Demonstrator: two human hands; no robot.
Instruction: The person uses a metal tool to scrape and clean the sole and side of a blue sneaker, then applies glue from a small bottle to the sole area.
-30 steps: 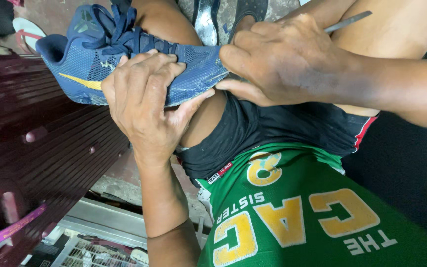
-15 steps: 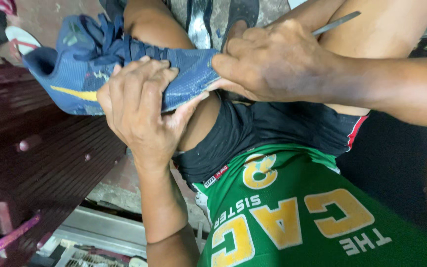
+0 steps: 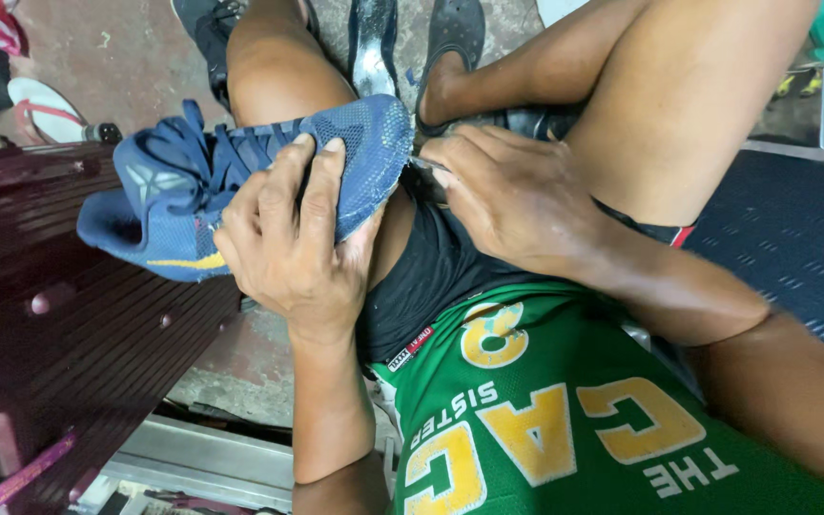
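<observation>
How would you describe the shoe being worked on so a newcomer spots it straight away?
Start at the green jersey and follow the left hand up. It grips a blue lace-up sneaker on the knee. Unlike the dark soles on the floor, it has a yellow stripe.

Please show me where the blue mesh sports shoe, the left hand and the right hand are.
Blue mesh sports shoe (image 3: 374,133), head view, on the mesh toe.
Left hand (image 3: 288,238), head view, on its back.
Right hand (image 3: 517,195), head view, on its back.

A worn concrete floor (image 3: 126,57) lies beyond a dark slatted wooden bench (image 3: 59,334); a sandal (image 3: 45,107) rests just beyond the bench.
</observation>
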